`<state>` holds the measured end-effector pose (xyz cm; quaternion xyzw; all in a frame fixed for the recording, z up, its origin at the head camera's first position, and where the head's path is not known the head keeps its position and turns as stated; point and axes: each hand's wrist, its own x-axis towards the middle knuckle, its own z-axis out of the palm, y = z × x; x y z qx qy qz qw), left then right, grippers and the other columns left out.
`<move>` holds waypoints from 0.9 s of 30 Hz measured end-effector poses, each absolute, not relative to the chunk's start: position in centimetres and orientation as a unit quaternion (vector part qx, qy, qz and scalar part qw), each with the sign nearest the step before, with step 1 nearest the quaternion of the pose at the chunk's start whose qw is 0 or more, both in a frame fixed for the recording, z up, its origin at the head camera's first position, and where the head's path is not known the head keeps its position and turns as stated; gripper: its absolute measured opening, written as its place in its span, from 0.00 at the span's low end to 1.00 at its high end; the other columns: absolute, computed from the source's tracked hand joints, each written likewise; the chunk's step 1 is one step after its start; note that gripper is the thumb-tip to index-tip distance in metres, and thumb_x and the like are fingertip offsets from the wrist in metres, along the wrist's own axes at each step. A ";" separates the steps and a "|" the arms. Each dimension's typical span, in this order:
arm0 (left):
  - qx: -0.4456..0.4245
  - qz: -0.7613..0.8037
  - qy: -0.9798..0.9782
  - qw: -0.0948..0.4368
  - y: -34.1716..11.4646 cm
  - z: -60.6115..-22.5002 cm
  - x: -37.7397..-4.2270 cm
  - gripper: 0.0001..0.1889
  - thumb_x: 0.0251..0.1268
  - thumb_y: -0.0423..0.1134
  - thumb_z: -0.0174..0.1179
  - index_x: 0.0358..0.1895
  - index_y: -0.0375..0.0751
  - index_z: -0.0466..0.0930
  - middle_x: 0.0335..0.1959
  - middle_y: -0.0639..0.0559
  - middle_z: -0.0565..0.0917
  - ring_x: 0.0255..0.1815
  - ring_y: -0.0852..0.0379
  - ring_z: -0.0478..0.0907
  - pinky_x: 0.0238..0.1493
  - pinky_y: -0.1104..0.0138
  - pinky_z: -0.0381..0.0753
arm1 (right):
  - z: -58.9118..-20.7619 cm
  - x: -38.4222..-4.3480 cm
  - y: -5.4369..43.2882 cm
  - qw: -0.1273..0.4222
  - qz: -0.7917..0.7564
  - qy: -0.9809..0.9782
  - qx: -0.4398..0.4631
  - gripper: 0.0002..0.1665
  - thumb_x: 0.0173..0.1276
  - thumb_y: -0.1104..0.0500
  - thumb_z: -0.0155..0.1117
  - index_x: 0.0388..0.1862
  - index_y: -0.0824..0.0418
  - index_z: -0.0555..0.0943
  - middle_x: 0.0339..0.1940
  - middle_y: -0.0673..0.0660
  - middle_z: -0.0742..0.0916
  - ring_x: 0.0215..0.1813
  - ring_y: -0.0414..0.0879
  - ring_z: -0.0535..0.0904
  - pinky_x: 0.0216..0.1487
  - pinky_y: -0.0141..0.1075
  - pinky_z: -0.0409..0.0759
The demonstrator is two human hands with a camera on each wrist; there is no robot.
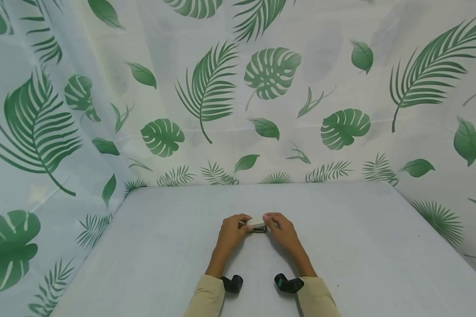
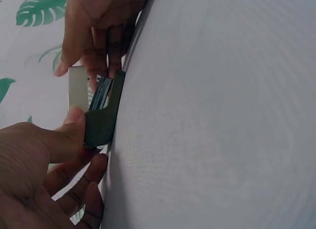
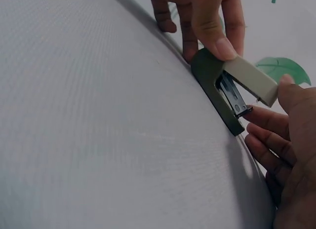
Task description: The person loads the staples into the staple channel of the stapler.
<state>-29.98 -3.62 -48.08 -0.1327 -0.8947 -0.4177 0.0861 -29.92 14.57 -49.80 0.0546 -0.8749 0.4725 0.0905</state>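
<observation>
A small stapler [image 1: 256, 222] with a cream top and a dark green base sits on the white table between both hands. Its top [image 3: 252, 80] is tilted up from the base, baring the metal staple magazine [image 3: 232, 93]. My left hand [image 1: 232, 231] grips the hinge end, its thumb pressed at the joint of top and base. At the front end, my right hand [image 1: 284, 231] has its thumb against the tip of the cream top and a finger by the magazine's tip. The base [image 2: 101, 125] rests along the table surface in the left wrist view.
The white-covered table [image 1: 162, 264] spreads around the hands. Behind it and at both sides hang white curtains [image 1: 230, 149] with green leaf prints. A black wrist device [image 1: 233, 284] is on the left forearm and another wrist device [image 1: 289, 284] on the right.
</observation>
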 end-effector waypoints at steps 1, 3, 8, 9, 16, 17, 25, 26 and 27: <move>-0.132 -0.417 -0.895 0.087 -3.6 -48.1 -30.0 0.12 0.59 0.38 0.68 0.46 0.42 0.86 0.44 0.49 0.88 0.37 0.55 0.84 0.36 0.66 0.79 | -49.8 -29.9 14.6 0.089 0.476 -0.873 0.050 0.24 0.75 0.46 0.56 0.54 0.65 0.81 0.58 0.61 0.84 0.66 0.58 0.75 0.67 0.54 0.68; -0.128 -0.417 -0.896 0.084 -3.5 -48.2 -30.0 0.12 0.59 0.39 0.68 0.46 0.42 0.87 0.43 0.49 0.88 0.37 0.55 0.84 0.36 0.65 0.79 | -49.8 -29.9 14.6 0.087 0.484 -0.869 0.047 0.24 0.74 0.46 0.57 0.55 0.64 0.81 0.57 0.62 0.84 0.65 0.58 0.75 0.66 0.55 0.69; -0.119 -0.421 -0.896 0.076 -3.5 -48.1 -30.1 0.11 0.59 0.39 0.68 0.45 0.44 0.87 0.42 0.51 0.89 0.37 0.56 0.84 0.38 0.64 0.79 | -49.6 -29.8 14.7 0.092 0.489 -0.866 0.055 0.22 0.73 0.49 0.59 0.54 0.64 0.81 0.53 0.62 0.86 0.62 0.58 0.78 0.64 0.55 0.70; -0.119 -0.423 -0.895 0.075 -3.5 -48.0 -30.1 0.11 0.59 0.39 0.68 0.45 0.45 0.87 0.41 0.51 0.89 0.37 0.56 0.84 0.38 0.63 0.80 | -49.5 -29.9 14.7 0.094 0.488 -0.866 0.058 0.21 0.73 0.49 0.59 0.53 0.64 0.81 0.52 0.62 0.86 0.61 0.58 0.78 0.64 0.55 0.70; -0.125 -0.431 -0.891 0.075 -3.4 -48.3 -30.0 0.11 0.58 0.39 0.69 0.44 0.42 0.87 0.40 0.48 0.89 0.36 0.55 0.84 0.37 0.64 0.79 | -49.4 -29.7 14.9 0.107 0.493 -0.859 0.084 0.14 0.72 0.54 0.61 0.49 0.62 0.83 0.47 0.59 0.88 0.58 0.56 0.80 0.63 0.55 0.71; -0.124 -0.430 -0.891 0.074 -3.4 -48.3 -30.0 0.11 0.58 0.39 0.69 0.44 0.42 0.87 0.40 0.48 0.89 0.35 0.56 0.83 0.36 0.65 0.79 | -49.5 -29.7 14.9 0.110 0.493 -0.859 0.088 0.13 0.72 0.55 0.61 0.49 0.62 0.83 0.46 0.59 0.88 0.57 0.57 0.81 0.62 0.55 0.71; -0.131 -0.433 -0.890 0.060 -3.7 -48.3 -30.1 0.14 0.59 0.40 0.68 0.48 0.42 0.86 0.42 0.47 0.88 0.37 0.55 0.84 0.39 0.64 0.80 | -49.6 -29.8 15.1 0.105 0.486 -0.863 0.085 0.19 0.74 0.50 0.58 0.55 0.61 0.81 0.51 0.60 0.87 0.58 0.56 0.81 0.62 0.54 0.72; -0.137 -0.433 -0.889 0.054 -3.9 -48.2 -30.0 0.16 0.59 0.40 0.68 0.50 0.41 0.85 0.44 0.45 0.88 0.39 0.54 0.84 0.41 0.63 0.80 | -49.5 -29.8 15.1 0.104 0.484 -0.865 0.082 0.21 0.75 0.49 0.56 0.56 0.62 0.80 0.53 0.61 0.86 0.59 0.57 0.80 0.63 0.54 0.72; -0.142 -0.432 -0.889 0.045 -4.0 -48.2 -30.0 0.18 0.60 0.41 0.68 0.53 0.41 0.84 0.46 0.45 0.87 0.41 0.53 0.84 0.43 0.62 0.81 | -49.4 -29.8 15.2 0.107 0.480 -0.867 0.080 0.23 0.76 0.48 0.54 0.58 0.63 0.79 0.54 0.62 0.86 0.60 0.58 0.80 0.62 0.55 0.72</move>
